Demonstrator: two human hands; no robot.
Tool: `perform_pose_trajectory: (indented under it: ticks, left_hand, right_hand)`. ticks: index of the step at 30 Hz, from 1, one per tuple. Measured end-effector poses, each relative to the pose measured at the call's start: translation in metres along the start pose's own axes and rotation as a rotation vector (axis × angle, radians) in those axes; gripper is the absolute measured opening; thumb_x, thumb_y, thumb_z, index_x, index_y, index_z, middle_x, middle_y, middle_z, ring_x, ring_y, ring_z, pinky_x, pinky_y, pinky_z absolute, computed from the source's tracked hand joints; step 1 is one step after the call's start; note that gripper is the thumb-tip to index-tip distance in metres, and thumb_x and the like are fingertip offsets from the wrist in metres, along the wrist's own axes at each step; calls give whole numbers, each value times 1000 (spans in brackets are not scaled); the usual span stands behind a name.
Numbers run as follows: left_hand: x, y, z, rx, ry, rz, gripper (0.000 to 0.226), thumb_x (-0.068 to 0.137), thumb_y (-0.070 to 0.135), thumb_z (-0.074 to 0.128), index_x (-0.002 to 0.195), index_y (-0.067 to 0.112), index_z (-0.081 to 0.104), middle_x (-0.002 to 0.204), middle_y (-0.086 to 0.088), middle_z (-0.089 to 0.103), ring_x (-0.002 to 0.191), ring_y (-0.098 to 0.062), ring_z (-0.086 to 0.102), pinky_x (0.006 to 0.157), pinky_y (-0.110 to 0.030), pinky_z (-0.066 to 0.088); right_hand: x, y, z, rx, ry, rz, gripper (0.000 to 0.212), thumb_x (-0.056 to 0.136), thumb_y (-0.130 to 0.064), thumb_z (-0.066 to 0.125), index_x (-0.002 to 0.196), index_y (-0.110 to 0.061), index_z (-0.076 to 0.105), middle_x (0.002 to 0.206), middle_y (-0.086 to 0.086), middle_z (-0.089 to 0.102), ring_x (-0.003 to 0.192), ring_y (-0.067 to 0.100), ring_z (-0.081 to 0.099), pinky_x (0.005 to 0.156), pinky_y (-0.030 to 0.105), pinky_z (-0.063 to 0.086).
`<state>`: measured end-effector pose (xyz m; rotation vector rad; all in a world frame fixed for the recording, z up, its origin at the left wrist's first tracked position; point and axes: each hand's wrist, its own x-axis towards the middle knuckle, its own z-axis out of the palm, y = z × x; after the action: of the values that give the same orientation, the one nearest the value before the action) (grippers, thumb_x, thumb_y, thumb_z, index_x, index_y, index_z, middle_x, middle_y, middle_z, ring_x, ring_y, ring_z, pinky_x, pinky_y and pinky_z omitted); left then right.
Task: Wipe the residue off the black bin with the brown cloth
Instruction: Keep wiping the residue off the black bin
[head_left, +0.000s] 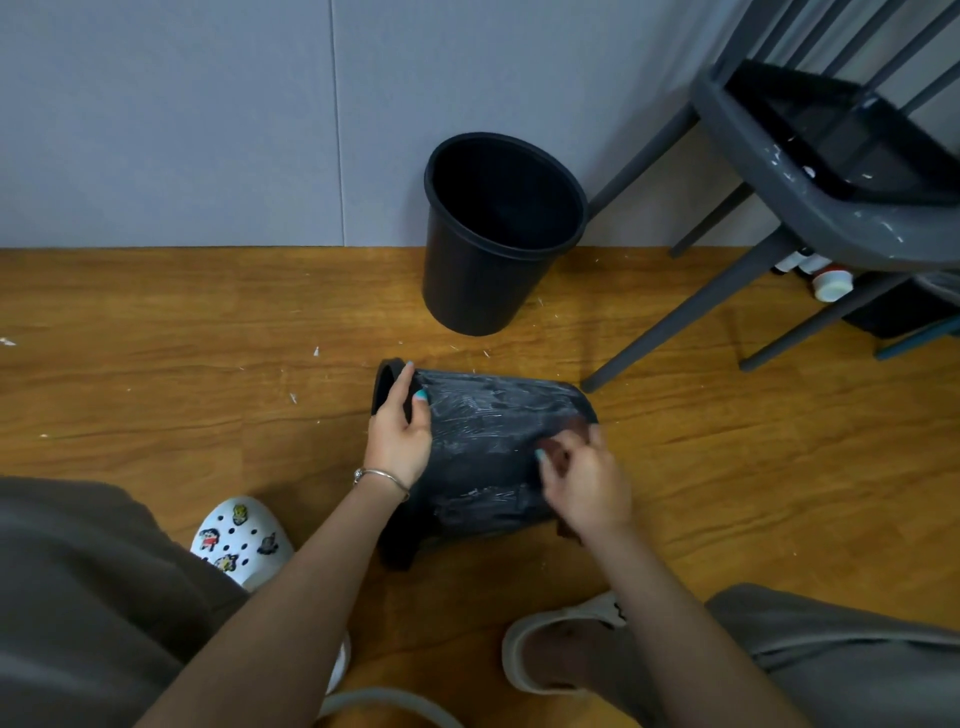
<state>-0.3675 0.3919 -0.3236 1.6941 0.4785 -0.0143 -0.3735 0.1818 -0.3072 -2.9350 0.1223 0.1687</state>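
Person crouched on wood floor, wiping a black bin (483, 447) lying on its side.
White clog (241, 540) with charms at left. Left hand (400, 431) grips the bin's rim, fingers curled over the edge. Bin wall streaked with whitish residue (467, 415). Right hand (582, 480), blurred, pinches the brown cloth (574, 428) against the bin near its base. Second black bin (493, 234) upright by wall behind. Grey chair (810, 197) far right.
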Motion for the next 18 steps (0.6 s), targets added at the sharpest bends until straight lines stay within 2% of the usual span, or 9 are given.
perform_pose_trajectory:
  ticks: [2,3,6,8,9,12,14,15,18]
  left_hand:
    - [0,0,1,-5,5,5,48,102,17,38,148,27,31,71,21,39,63,-8,43,50,-9,37]
    - [0,-2,2,-6,5,1,48,102,18,38,148,28,31,71,18,42,62,-12,43,50,-12,37]
    - [2,-6,0,2,3,-24,48,102,20,37,148,30,28,70,-4,49,49,-9,33,43,-15,33]
    - [3,-5,-1,-3,-4,-30,48,102,21,37,148,32,29,68,2,48,51,-9,35,45,-14,35]
    - [3,-4,0,-7,-12,-28,47,102,21,37,147,32,30,70,9,49,53,-10,38,48,-14,37]
    - [3,-2,3,-40,-22,-28,48,102,21,37,147,32,28,64,6,48,44,-3,33,43,-14,34]
    - [2,-5,5,-63,-20,-23,49,102,21,37,148,31,28,58,2,42,37,-3,29,39,-14,29]
    - [2,-7,6,-67,-16,-22,49,102,21,37,149,31,28,57,2,40,36,-4,29,39,-14,29]
    - [1,-6,4,-65,-8,-10,48,103,25,36,149,30,27,61,7,44,45,0,34,45,-9,33]
  right_hand:
    - [9,9,-6,22,39,216,29,93,-38,58,115,-19,62,124,9,51,95,26,61,73,30,50]
    - [6,0,-5,11,49,243,29,93,-37,57,115,-19,61,124,9,50,96,26,60,73,29,48]
    - [-18,-43,8,14,20,14,28,92,-39,58,111,-20,62,122,5,45,90,24,62,72,27,48]
    - [-25,-46,14,65,6,-147,28,89,-39,62,109,-20,65,117,5,48,86,25,63,70,29,50]
    - [-20,-39,11,70,6,-152,27,89,-39,62,109,-21,66,117,4,50,87,24,62,68,27,47]
    - [-1,-9,-2,78,44,100,29,91,-40,60,111,-21,65,121,8,53,96,26,60,67,24,36]
    - [3,-11,-4,114,69,246,31,93,-38,59,116,-17,63,126,11,52,101,29,59,69,25,36]
    - [1,-21,-5,97,66,253,33,93,-38,58,117,-16,62,127,12,50,100,30,60,69,25,37]
    - [-17,-52,0,83,20,-5,34,92,-44,56,114,-19,63,123,7,45,91,26,62,69,26,47]
